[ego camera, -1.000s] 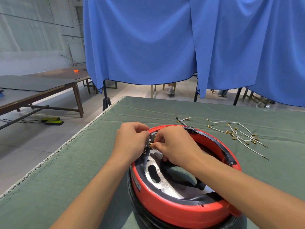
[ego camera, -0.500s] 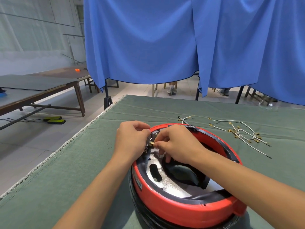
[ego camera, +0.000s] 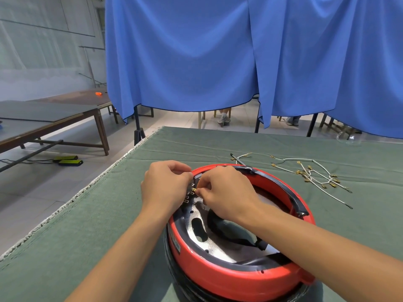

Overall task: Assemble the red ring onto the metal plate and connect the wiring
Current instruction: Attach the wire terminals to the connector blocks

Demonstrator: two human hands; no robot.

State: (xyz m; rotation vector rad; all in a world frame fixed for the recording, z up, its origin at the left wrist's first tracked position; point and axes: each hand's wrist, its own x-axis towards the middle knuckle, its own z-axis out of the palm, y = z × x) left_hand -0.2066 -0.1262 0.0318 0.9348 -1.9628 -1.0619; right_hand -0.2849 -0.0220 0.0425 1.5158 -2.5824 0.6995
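While left hand (ego camera: pixel 165 185) grips red ring (ego camera: pixel 229 277) rim, right hand (ego camera: pixel 224 192) fingers pinch brass terminal (ego camera: pixel 193 189).

Blue curtain (ego camera: pixel 196 62) behind green table cloth (ego camera: pixel 87 225).

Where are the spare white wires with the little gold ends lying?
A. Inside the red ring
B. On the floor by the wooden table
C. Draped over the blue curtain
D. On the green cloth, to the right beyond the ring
D: the loose white wires lie spread on the green cloth, right of and beyond the red ring.
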